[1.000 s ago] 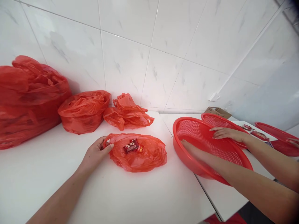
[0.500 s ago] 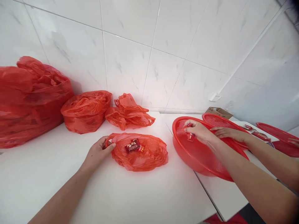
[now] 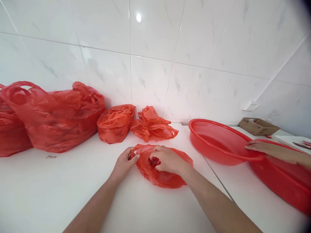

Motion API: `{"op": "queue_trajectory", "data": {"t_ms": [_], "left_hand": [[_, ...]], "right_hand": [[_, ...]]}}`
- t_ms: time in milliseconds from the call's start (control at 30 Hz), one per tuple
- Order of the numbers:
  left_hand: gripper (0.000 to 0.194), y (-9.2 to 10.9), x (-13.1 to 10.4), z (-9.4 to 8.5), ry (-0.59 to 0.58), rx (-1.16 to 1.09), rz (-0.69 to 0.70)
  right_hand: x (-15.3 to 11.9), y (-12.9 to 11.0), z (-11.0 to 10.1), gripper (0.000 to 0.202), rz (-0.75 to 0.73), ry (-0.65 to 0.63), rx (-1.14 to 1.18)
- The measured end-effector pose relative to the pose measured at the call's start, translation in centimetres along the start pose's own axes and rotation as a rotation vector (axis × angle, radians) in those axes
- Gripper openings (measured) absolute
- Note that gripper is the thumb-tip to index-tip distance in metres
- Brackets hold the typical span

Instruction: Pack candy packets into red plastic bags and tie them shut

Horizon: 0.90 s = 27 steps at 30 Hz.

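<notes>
Calling the wall 12 o'clock and the bag the middle of the dial: nearest me, the white bench point(image 3: 60, 191) was under everything, with a seam running out around 4. My left hand point(image 3: 124, 164) had the rim of the open red bag point(image 3: 167, 182) pinched between thumb and fingers, about its 10 o'clock edge. My right hand point(image 3: 168, 159) came in from 4 or 5 and was down inside the bag, fingers curled over some dark red wrappers point(image 3: 154, 161). Couldn't tell if they were gripped or just touched, the hand covered most of them. The bag itself lay on the bench right in front of me, mouth up.

Out at 3 sat a red basin point(image 3: 282, 181), cut off by the edge of view, with another person's hand point(image 3: 269, 150) over its rim, fingers straight and close together. At 2 a second basin point(image 3: 218, 139) met it rim to rim.

Further back, a big stuffed bag point(image 3: 63, 121) and a smaller round bag point(image 3: 114, 126) stood side by side at 10, with crumpled bags point(image 3: 153, 126) just shy of 12. Past the basins at 2: a cardboard box point(image 3: 257, 127), then a socket point(image 3: 251, 105) on the tiled wall point(image 3: 155, 38).
</notes>
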<state>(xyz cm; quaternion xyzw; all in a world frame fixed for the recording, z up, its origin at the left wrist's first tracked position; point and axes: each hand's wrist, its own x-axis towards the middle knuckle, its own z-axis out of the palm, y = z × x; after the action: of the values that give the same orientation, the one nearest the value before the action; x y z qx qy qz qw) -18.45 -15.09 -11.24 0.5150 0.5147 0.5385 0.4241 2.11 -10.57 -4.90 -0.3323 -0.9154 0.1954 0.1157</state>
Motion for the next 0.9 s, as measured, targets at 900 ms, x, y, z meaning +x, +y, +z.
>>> {"op": "queue_trajectory", "data": {"t_ms": [900], "left_hand": [[0.025, 1.8, 0.5, -1.4, 0.364, -0.219, 0.049]], "right_hand": [[-5.4, 7.6, -1.1, 0.025, 0.683, 0.676, 0.54]]}}
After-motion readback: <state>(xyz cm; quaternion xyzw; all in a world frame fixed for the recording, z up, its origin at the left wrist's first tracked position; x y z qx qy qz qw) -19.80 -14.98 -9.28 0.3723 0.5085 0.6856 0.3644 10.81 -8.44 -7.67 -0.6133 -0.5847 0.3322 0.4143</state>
